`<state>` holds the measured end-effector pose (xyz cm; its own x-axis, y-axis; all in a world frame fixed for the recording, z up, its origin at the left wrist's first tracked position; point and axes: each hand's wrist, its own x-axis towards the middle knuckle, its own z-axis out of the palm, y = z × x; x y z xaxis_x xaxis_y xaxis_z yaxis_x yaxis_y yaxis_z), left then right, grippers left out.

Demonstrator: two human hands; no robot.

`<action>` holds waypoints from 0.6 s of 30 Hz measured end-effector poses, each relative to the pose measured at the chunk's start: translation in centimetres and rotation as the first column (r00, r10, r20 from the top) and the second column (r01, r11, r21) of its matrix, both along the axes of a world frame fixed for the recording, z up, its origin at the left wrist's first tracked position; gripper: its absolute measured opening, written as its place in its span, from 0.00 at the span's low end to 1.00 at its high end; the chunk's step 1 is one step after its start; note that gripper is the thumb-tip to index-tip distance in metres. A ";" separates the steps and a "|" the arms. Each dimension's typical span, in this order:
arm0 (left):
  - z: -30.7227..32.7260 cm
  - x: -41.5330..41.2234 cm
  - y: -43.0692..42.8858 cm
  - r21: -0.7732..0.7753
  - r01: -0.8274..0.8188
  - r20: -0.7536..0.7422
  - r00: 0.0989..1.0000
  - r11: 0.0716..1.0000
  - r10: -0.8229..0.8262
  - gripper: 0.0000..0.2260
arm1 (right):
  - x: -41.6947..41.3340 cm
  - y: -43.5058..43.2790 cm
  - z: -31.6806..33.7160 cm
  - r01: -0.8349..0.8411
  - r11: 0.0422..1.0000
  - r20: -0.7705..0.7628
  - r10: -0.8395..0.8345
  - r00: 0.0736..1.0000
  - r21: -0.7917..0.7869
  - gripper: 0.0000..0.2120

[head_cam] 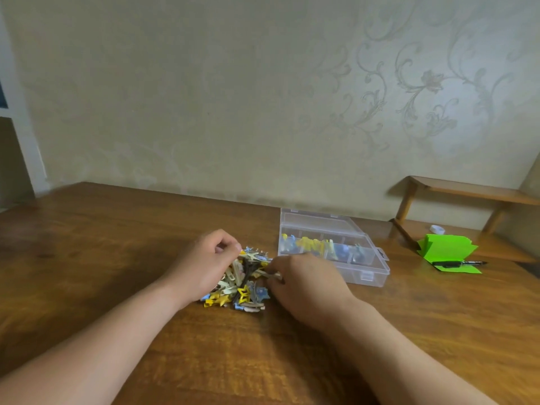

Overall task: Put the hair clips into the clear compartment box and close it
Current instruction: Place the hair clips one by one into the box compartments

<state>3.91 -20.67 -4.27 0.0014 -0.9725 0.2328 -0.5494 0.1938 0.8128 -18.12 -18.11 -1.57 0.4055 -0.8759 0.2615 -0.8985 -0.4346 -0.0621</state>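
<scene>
Left hand [204, 267] and right hand [306, 285] pinch hair clips [243, 294] beside compartment box [368, 277]

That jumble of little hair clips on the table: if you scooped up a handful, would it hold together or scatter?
Probably scatter: the pile of hair clips is many small separate pieces lying loosely. Some may snag together, since star shapes and thin prongs overlap. Each looks small and thin, so likely light and easily pushed across the smooth wooden table.

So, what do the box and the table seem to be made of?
Box: clear glossy plastic, probably; clips show through its walls. Table: polished wood or veneer; brown grain, soft reflections.
</scene>
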 end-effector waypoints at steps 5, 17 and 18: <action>-0.1 0.0 -0.1 -0.010 -0.001 0.019 1.000 1.000 0.001 0.07 | -0.6 0.2 0.6 0.022 0.999 -0.043 -0.020 0.999 0.049 0.11; 0.0 -0.2 -0.1 -0.020 0.001 0.046 0.999 1.000 0.000 0.07 | -3.7 -0.9 3.7 0.013 0.996 0.404 -0.050 0.913 0.093 0.04; 0.0 -0.2 -0.2 -0.018 0.003 0.040 0.999 1.000 -0.002 0.07 | -4.6 -1.7 3.9 0.054 0.995 0.471 -0.089 0.878 0.089 0.04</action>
<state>3.72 -20.83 -4.26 -0.0106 -0.9682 0.2501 -0.5805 0.2096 0.7869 -22.68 -19.84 2.38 0.1845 -0.9211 0.3428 -0.7824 -0.3487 -0.5160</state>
